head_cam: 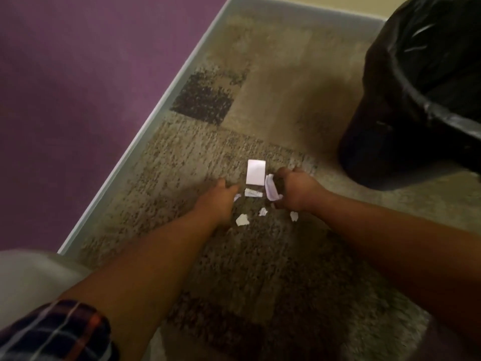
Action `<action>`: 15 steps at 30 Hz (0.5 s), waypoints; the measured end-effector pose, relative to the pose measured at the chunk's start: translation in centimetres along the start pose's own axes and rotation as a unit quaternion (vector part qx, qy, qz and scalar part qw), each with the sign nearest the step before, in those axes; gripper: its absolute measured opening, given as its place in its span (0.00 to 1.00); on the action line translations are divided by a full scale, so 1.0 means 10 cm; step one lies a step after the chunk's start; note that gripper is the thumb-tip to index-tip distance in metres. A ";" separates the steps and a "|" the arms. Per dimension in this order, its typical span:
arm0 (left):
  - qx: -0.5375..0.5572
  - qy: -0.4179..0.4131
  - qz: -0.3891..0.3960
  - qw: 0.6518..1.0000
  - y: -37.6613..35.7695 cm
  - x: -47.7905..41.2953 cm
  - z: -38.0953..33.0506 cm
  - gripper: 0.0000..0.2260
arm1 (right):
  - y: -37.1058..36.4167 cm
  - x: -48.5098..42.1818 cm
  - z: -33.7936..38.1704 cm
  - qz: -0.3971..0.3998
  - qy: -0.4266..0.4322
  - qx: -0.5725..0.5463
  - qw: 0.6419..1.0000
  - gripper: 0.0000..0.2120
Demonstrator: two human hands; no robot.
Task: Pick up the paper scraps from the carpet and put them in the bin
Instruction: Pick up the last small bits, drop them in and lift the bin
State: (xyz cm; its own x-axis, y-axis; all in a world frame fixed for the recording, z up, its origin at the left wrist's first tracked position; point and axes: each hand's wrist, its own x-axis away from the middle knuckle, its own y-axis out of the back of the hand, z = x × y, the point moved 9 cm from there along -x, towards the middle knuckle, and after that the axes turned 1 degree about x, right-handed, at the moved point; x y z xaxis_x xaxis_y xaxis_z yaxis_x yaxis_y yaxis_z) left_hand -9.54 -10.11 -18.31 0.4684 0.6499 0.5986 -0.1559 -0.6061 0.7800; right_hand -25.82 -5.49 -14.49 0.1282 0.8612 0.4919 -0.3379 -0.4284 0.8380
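Several white paper scraps lie on the patterned brown carpet (273,100). The largest is a flat rectangular piece (255,171), with a narrow strip (253,193) just below it. Smaller torn bits (242,220) (263,211) (294,216) lie nearer to me. My right hand (296,190) is closed around a crumpled scrap (271,190) that sticks out on its left side. My left hand (221,195) reaches low over the carpet, fingertips touching a small scrap (237,197) beside the strip. The bin (416,95), lined with a black bag, stands at the right, beyond my right hand.
A purple wall (78,87) with a pale baseboard (161,105) runs along the carpet's left edge. A light grey object (31,282) sits at the lower left. My plaid sleeve (57,332) shows at the bottom left corner.
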 end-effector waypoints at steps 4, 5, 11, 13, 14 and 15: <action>0.062 -0.024 -0.023 0.998 -0.08 0.05 -0.04 0.40 | -0.24 -0.23 0.01 0.004 -0.040 -0.033 0.999 0.41; 0.072 -0.034 -0.029 0.996 -0.10 0.07 -0.08 0.40 | -0.22 -0.29 0.03 -0.013 -0.043 -0.036 0.998 0.43; 0.004 -0.086 -0.062 0.994 -0.23 0.24 -0.30 0.24 | -0.17 -0.46 0.36 -0.052 0.010 0.108 0.993 0.35; -0.017 -0.101 -0.078 0.992 -0.23 0.30 -0.36 0.13 | -0.25 -0.44 0.44 -0.037 0.031 0.130 0.990 0.26; -0.021 -0.106 -0.079 0.991 -0.23 0.32 -0.37 0.11 | -0.26 -0.41 0.47 -0.041 0.041 0.125 0.990 0.22; -0.023 -0.110 -0.078 0.990 -0.23 0.33 -0.39 0.10 | -0.26 -0.39 0.50 -0.049 0.052 0.118 0.990 0.18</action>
State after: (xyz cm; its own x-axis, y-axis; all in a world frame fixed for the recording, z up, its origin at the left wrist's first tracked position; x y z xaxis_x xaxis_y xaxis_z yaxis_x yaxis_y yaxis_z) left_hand -10.97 -4.74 -17.43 0.6681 0.6150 0.4188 -0.1039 -0.4802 0.8710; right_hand -20.72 -9.07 -17.39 0.0483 0.9203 0.3883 -0.0993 -0.3824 0.9187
